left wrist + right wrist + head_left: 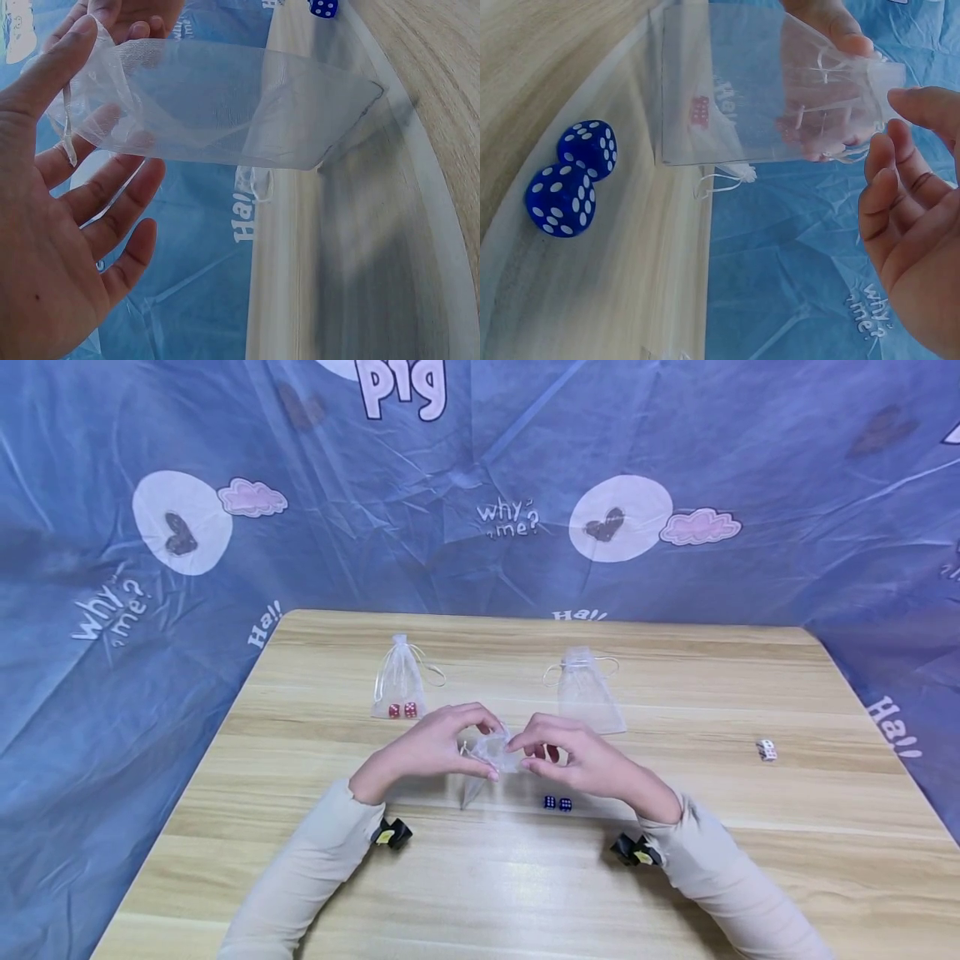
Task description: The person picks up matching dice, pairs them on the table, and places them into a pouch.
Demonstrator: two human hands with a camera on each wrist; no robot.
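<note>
A small sheer white drawstring pouch (491,752) hangs between both hands above the table. My left hand (438,739) holds it near the gathered mouth, thumb on one side and fingers on the other. At the mouth's opposite edge, my right hand (581,756) pinches the fabric between thumb and forefinger. In the left wrist view the pouch (217,105) looks flat, its closed end pointing at the table. Two blue dice (561,200) with white dots lie side by side on the wood, below the right hand.
Farther back on the left lies a similar pouch (397,672) with two red dice (410,710) inside. Another flat pouch (588,702) rests behind the right hand. White dice (767,750) sit at the right of the wooden table (487,885). A blue printed cloth (450,543) hangs behind.
</note>
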